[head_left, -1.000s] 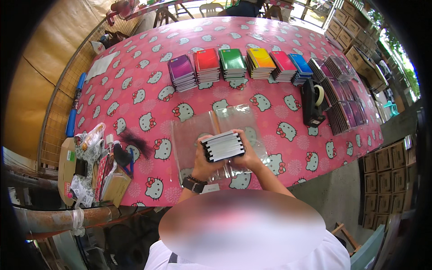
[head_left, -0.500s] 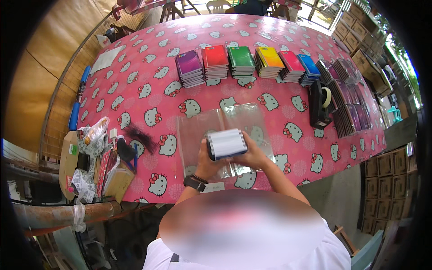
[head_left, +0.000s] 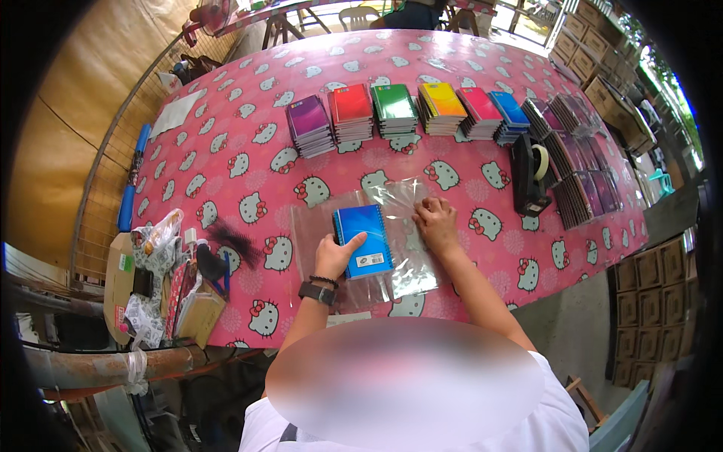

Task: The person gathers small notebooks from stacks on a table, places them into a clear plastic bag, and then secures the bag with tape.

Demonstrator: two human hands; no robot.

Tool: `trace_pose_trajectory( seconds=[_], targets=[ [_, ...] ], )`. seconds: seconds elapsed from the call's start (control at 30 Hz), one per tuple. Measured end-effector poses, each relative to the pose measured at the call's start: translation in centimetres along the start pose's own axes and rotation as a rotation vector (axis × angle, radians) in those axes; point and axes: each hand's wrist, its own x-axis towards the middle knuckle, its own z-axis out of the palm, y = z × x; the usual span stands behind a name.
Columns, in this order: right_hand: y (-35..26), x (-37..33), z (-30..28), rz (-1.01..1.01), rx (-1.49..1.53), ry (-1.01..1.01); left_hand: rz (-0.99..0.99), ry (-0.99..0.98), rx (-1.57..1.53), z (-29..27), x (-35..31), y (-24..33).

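Observation:
A blue spiral-bound notebook, likely the top of a small stack, lies on clear plastic wrap in front of me. My left hand grips its left side, thumb across the cover, other fingers mostly hidden. At the upper right of the plastic, my right hand has its fingers curled down onto the edge, closed on it. Beyond stand stacks of notebooks in a row: purple, red, green, yellow, pink and blue.
A black tape dispenser stands at the right, beside wrapped purple notebook packs. Near the left edge are a plastic bag, cardboard and a dark bristly tuft. The pink patterned tablecloth covers the table.
The notebooks, held on edge between both hands before, now lie flat with the blue cover up. My right hand has left them and moved right to the plastic's edge.

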Motion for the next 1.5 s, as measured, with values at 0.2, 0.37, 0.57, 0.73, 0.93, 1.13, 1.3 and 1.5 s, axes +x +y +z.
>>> trace_pose_trajectory(
  seconds=[0.2,0.37,0.57,0.73,0.93,1.13,1.3,1.5],
  targets=[
    [0.3,0.2,-0.4,0.071,0.135,0.013,0.102,0.035,0.010,-0.3,-1.6,0.5],
    [-1.6,-1.0,-3.4,0.440,0.437,0.206,0.149,-0.092,-0.502,-0.3,-0.3,-3.8],
    [1.4,-4.3,-4.2,0.813,0.987,-0.249,0.113,0.039,-0.491,2.0,-1.6,-2.9],
    [-9.8,0.0,-8.4,0.280,0.507,-0.070,0.156,0.110,-0.337,3.7,-2.9,-3.7],
    [-11.0,-0.3,-5.5,0.378,0.757,-0.301,0.129,0.166,-0.322,2.8,-3.8,-0.1],
    [-9.7,0.4,-4.8,0.401,0.884,-0.549,0.147,0.194,-0.314,3.9,-1.6,-0.8],
    [-8.1,0.0,-6.5,0.585,1.177,-0.558,0.202,0.202,-0.244,4.2,-1.2,-1.8],
    [0.6,-3.9,-6.4,0.487,0.451,0.180,0.243,0.124,-0.270,4.5,-0.9,-2.7]
  ],
)
